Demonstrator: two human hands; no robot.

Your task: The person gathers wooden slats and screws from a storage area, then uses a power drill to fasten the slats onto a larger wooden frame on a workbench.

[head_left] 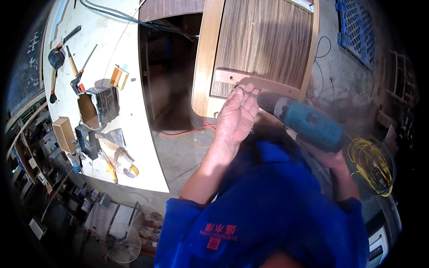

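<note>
My right hand (pixel 328 157) is wrapped round the grip of a teal and black power drill (pixel 310 124), mostly hidden under its body. The drill lies sideways, its chuck toward the left and a thin bit (pixel 251 94) reaching to my left fingers. Palm up, my left hand (pixel 239 111) pinches at the bit's tip; what sits between thumb and fingers is too small to make out. Just beyond the fingertips, a reddish-brown wooden strip (pixel 263 81) with round holes crosses a dark wood-grain panel (pixel 263 38). A pale wooden frame (pixel 204 85) borders that panel.
At left stands a white worktable (pixel 129 154) with a torn black box (pixel 102 107), screwdrivers, a hammer and other tools. Red cable (pixel 187 132) runs over the floor. Coiled yellow cable (pixel 368 163) lies at right, and a blue plastic pallet (pixel 356 29) at far right.
</note>
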